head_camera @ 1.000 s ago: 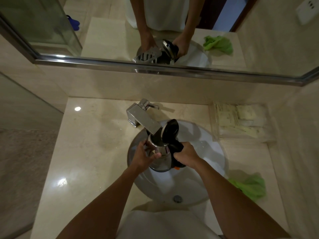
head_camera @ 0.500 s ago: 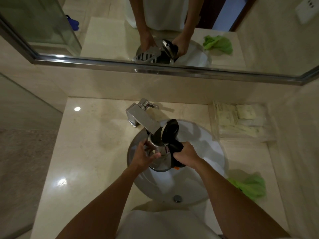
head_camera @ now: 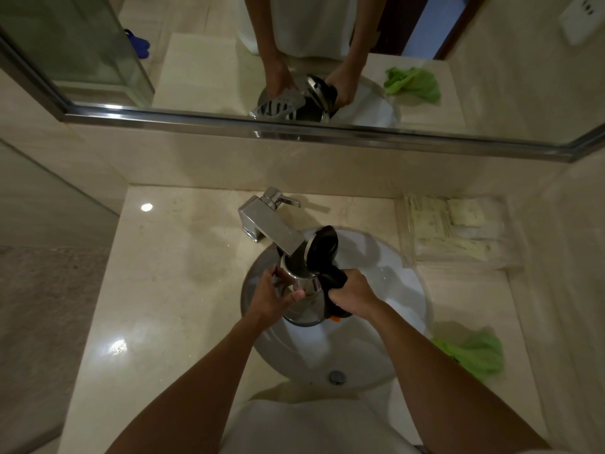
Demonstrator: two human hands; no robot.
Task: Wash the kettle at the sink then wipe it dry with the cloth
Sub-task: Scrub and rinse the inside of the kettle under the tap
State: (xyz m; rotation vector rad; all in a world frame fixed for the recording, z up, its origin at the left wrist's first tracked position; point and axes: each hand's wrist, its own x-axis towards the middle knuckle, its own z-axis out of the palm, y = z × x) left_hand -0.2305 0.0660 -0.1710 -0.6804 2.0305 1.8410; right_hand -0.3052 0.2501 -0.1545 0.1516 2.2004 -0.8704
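Observation:
A steel kettle [head_camera: 306, 304] with a black handle and its black lid [head_camera: 322, 249] flipped open is held upright inside the white round sink [head_camera: 402, 290]. Its open mouth sits right under the square chrome tap spout [head_camera: 275, 232]. My right hand [head_camera: 352, 291] is closed around the black handle. My left hand [head_camera: 273, 298] presses against the kettle's steel side, thumb across the front. A crumpled green cloth [head_camera: 474, 353] lies on the counter to the right of the sink, apart from both hands.
The beige marble counter [head_camera: 157, 290] surrounds the sink. Wrapped toiletry packets [head_camera: 448, 229] lie at the back right. A mirror [head_camera: 294, 54] above the backsplash reflects the scene. The sink drain [head_camera: 337, 376] is near the front rim. A wall rises close on the right.

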